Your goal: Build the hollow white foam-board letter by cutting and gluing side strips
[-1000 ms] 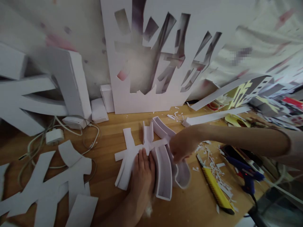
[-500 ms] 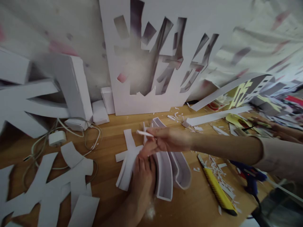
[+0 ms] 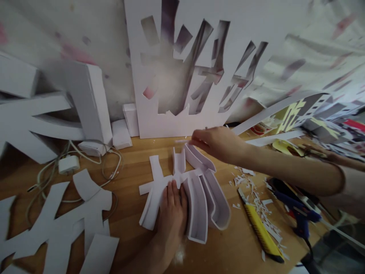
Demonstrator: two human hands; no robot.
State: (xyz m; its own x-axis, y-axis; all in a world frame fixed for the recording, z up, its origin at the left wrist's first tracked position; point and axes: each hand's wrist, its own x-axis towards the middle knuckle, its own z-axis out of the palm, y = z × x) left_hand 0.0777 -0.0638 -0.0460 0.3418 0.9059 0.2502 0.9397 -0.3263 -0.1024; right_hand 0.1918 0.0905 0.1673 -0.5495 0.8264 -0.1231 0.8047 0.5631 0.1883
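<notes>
A white foam-board character lies on the wooden table, with upright strips forming walls around its right-hand strokes. My left hand rests flat on its middle, fingers stretched out and close together. Beyond the character's top edge is my right hand, its fingers pinched on a thin white strip that is blurred by motion. The walled stroke at upper right stands just below this hand.
A yellow utility knife lies at right beside white scraps and a blue glue gun. Cut-out letters and a cable with a white plug lie left. A cut-out board stands behind. Another person's hand is far right.
My right hand has moved up and away from my left hand, carrying the thin white strip to the character's far side. My left hand stays in place.
</notes>
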